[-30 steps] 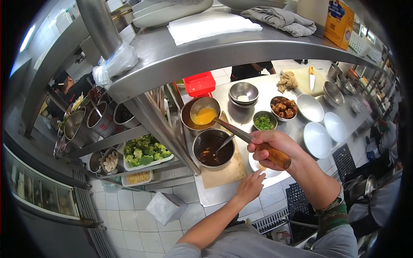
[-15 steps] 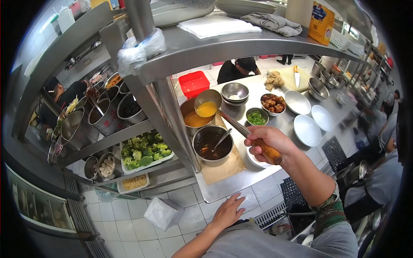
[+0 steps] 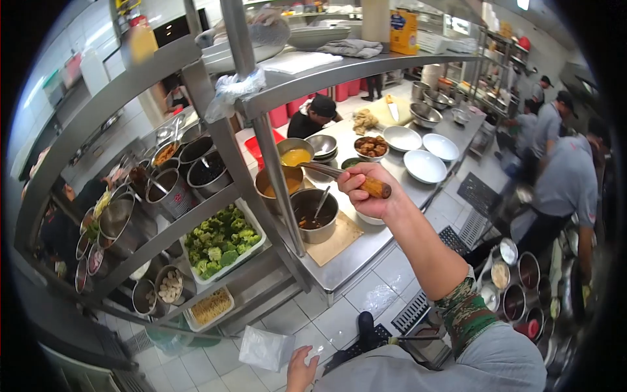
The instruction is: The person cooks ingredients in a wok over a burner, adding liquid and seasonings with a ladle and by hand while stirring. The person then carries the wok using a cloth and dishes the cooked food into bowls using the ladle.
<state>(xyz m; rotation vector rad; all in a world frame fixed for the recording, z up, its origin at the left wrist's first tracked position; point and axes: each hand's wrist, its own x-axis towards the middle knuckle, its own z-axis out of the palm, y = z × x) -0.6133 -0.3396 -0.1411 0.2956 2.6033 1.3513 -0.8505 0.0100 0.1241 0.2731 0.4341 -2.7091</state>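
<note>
My right hand (image 3: pixel 373 204) is wrapped round the wooden handle of a long metal ladle (image 3: pixel 328 170). Yellow-orange liquid (image 3: pixel 295 157) lies in the ladle's bowl, which is above the back of a pot of orange liquid (image 3: pixel 269 185). Partly behind the shelf post, that pot stands beside a pot of dark sauce (image 3: pixel 318 232) with a spoon in it. Low in the view, my left hand (image 3: pixel 301 370) hangs over the floor, fingers apart and holding nothing.
Fried pieces fill a bowl (image 3: pixel 371 147) near several white bowls (image 3: pixel 424 166). A knife (image 3: pixel 392 110) lies on a cutting board. Broccoli (image 3: pixel 222 238) sits in a tray on the left shelf. A steel post (image 3: pixel 277 176) stands close to the ladle. Co-workers (image 3: pixel 563 173) stand at right.
The view has swung right and tilted up. The ladle still carries liquid and stays over the orange pot. My left hand has dropped lower in view.
</note>
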